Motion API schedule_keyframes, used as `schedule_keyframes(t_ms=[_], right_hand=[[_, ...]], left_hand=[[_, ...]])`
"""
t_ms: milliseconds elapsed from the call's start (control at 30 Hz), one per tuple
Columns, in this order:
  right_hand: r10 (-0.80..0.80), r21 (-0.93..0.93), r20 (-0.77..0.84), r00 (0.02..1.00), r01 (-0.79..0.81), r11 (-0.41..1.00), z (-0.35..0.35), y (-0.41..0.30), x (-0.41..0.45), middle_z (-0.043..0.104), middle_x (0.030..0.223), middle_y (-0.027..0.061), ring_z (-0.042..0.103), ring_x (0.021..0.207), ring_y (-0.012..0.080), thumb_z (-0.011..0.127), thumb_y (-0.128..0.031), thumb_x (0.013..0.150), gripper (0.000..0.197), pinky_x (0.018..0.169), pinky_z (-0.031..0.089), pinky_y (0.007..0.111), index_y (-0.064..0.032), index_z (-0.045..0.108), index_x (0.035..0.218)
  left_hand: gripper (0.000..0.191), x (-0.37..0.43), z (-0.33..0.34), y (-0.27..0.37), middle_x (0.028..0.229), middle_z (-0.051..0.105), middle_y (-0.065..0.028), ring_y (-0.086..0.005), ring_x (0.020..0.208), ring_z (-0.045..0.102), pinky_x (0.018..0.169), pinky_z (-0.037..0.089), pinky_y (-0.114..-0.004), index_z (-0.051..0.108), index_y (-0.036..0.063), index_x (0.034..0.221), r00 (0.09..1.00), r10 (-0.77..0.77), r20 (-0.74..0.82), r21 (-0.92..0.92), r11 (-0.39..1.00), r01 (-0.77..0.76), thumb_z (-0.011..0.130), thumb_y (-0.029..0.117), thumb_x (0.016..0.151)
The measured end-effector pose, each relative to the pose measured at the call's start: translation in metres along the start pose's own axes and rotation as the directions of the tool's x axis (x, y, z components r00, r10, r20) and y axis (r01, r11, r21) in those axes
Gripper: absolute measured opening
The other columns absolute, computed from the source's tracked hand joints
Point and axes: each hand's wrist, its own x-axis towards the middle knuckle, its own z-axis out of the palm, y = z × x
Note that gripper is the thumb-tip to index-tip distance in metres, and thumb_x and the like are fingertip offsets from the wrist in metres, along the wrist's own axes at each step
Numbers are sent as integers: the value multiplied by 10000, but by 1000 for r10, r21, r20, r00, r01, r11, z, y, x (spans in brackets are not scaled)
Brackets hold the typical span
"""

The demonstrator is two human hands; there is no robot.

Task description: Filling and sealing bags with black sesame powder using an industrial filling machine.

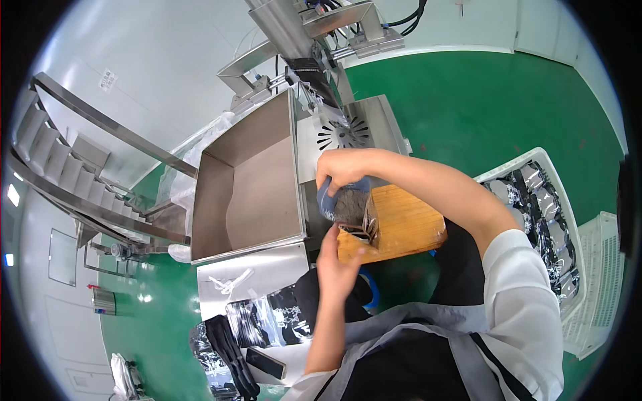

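Observation:
My right hand (pixel 343 170) grips the rim of a blue plastic cup or scoop (pixel 326 205) from above. Dark grey-brown loose material (pixel 350 206) shows in and beside its mouth. A clear plastic bag with dark print (pixel 370 220) stands against it, over a wooden board (pixel 409 218). My left hand (pixel 336 265) is at the bag's lower left side, fingertips close to or touching it, thumb apart; whether it pinches the film cannot be told. The cup's far side is partly hidden by my right hand.
A deep steel tray (pixel 266 195) stands left of the board. Beyond are a slotted steel plate (pixel 342 134) and a machine's steel tube (pixel 283 27). Stacked printed bags (pixel 271 316) and a phone (pixel 266 363) lie lower left. A white crate (pixel 577 250) of filled packs stands right.

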Motion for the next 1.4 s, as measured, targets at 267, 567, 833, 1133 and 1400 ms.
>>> schedule_keyframes(t_ms=[267, 567, 833, 1133, 1400], right_hand=[[293, -183, -448, 845, -407, 895, 26, -31, -57, 580, 603, 164, 564, 588, 348, 645, -448, 738, 409, 548, 442, 409, -51, 654, 638], [598, 699, -714, 363, 409, 586, 71, 8, -152, 629, 1030, 85, 602, 916, 208, 532, -136, 876, 262, 812, 457, 329, -14, 573, 1104], [481, 812, -398, 781, 57, 580, 95, 15, -151, 604, 1099, 59, 558, 981, 158, 649, -33, 788, 337, 883, 419, 282, -4, 607, 1120], [575, 760, -611, 544, 201, 618, 119, 25, -142, 529, 683, -38, 467, 701, 61, 671, -62, 778, 87, 663, 372, 247, -26, 608, 730], [739, 793, -586, 332, 424, 438, 142, 25, -129, 505, 653, -55, 429, 668, 44, 642, -100, 799, 163, 652, 329, 209, -71, 549, 668]], left_hand=[[465, 2, 69, 5, 1013, 611, -167, -245, 927, 591, 841, 434, -327, 437, -50, 1217, 944, 56, -326, -180, 976, -120, 632, 129, 834], [217, 24, 53, -44, 840, 628, -12, -77, 783, 515, 729, 428, -230, 624, -43, 965, 964, 90, -250, -232, 961, -150, 536, 150, 920], [152, 36, 36, -35, 823, 635, 4, -57, 770, 514, 719, 416, -221, 657, -25, 943, 996, 36, -79, -479, 875, -70, 629, 90, 848], [117, 50, 38, -55, 985, 624, -83, -169, 908, 565, 849, 423, -315, 629, -37, 920, 988, 57, -143, -797, 586, -150, 552, 41, 879], [144, 53, 38, -44, 994, 630, -115, -199, 933, 579, 870, 429, -332, 614, -48, 956, 981, -102, -162, -862, 499, -90, 540, 49, 880]])
